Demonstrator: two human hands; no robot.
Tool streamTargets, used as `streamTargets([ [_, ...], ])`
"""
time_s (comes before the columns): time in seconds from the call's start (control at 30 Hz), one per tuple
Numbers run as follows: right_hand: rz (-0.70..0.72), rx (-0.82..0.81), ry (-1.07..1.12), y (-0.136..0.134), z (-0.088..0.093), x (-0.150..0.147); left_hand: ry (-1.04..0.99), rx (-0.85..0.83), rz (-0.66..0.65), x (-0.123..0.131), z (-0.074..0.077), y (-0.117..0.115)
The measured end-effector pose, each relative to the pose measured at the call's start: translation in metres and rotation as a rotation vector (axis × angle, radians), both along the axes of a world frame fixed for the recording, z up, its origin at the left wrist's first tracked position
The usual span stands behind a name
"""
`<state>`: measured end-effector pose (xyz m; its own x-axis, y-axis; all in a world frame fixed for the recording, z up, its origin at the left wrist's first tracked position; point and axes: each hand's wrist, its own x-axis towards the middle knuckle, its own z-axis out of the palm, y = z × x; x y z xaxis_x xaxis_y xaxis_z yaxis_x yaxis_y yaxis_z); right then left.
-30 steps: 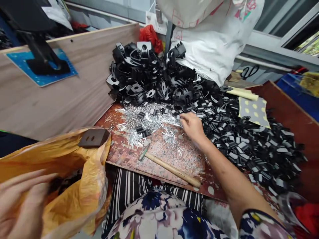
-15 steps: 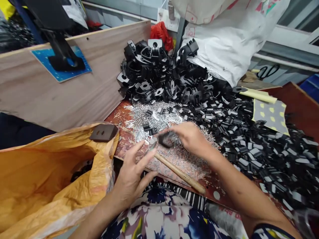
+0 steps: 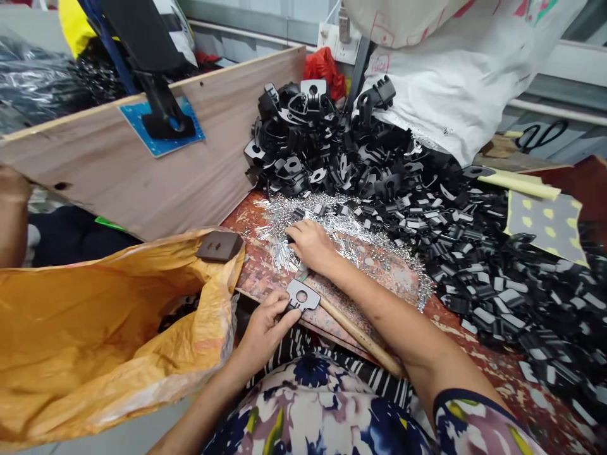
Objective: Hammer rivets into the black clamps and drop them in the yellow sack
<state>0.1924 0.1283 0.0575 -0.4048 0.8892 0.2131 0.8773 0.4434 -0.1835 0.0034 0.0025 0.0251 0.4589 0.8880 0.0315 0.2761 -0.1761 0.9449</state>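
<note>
My left hand (image 3: pixel 268 325) pinches a flat black plastic bracket (image 3: pixel 310 299) with a round hole, near the table's front edge. Beyond it, my right hand (image 3: pixel 310 243) reaches into a spread of thin silver pins (image 3: pixel 275 221). Its curled fingers are closed on a small black plastic piece (image 3: pixel 290 239), mostly hidden by the hand. A hammer (image 3: pixel 363 335) with a wooden handle lies under my right forearm. Its head is partly covered by the bracket and my hand.
Black plastic brackets (image 3: pixel 294 133) are heaped at the back, and many small black pieces (image 3: pixel 493 284) cover the right side. An orange sack (image 3: pixel 95 328) gapes at left, with a brown block (image 3: pixel 219 246) on its rim. Another person's hand (image 3: pixel 13 183) shows at far left.
The bracket now sits in my left hand, which was open before. My right hand has moved from beside the hammer head to the pins and small black piece. The view has shifted left.
</note>
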Motion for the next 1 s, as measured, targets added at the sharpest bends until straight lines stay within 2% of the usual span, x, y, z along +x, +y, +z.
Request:
streamTargets([
  [0.13,-0.049,-0.015,-0.06,0.014,-0.009,-0.015,-0.104,-0.107,0.07,0.002,-0.001,0.002],
  [0.23,-0.075,-0.026,-0.009,0.019,-0.012,0.001,-0.251,-0.297,0.153,0.001,0.001,0.002],
  [0.33,-0.088,-0.017,0.052,0.013,-0.006,0.026,-0.405,-0.491,0.186,-0.001,0.005,0.002],
  [0.4,-0.106,0.034,0.18,-0.002,0.002,0.039,-0.478,-0.54,0.209,-0.002,0.008,0.002],
  [0.47,-0.141,0.051,0.434,-0.024,0.01,0.045,-0.534,-0.56,0.241,-0.002,0.012,0.002],
  [0.5,-0.156,0.009,0.594,-0.038,0.014,0.044,-0.559,-0.575,0.251,0.0,0.014,0.002],
  [0.6,-0.13,-0.301,1.002,-0.079,0.02,0.035,-0.619,-0.654,0.202,0.009,0.021,0.002],
  [0.67,-0.079,-0.446,1.123,-0.102,0.02,0.028,-0.649,-0.709,0.139,0.019,0.027,0.001],
  [0.73,-0.116,-0.391,1.086,-0.119,0.019,0.025,-0.669,-0.733,0.095,0.028,0.03,-0.001],
  [0.8,-0.182,-0.221,0.889,-0.131,0.018,0.029,-0.657,-0.719,0.066,0.035,0.032,-0.003],
  [0.9,-0.097,-0.024,0.471,-0.144,0.02,0.039,-0.584,-0.641,0.033,0.042,0.032,-0.005],
  [0.97,-0.048,0.068,0.293,-0.15,0.021,0.045,-0.542,-0.59,0.038,0.045,0.032,-0.007],
  [1.0,-0.077,0.117,0.251,-0.153,0.021,0.049,-0.524,-0.576,0.047,0.046,0.032,-0.008],
])
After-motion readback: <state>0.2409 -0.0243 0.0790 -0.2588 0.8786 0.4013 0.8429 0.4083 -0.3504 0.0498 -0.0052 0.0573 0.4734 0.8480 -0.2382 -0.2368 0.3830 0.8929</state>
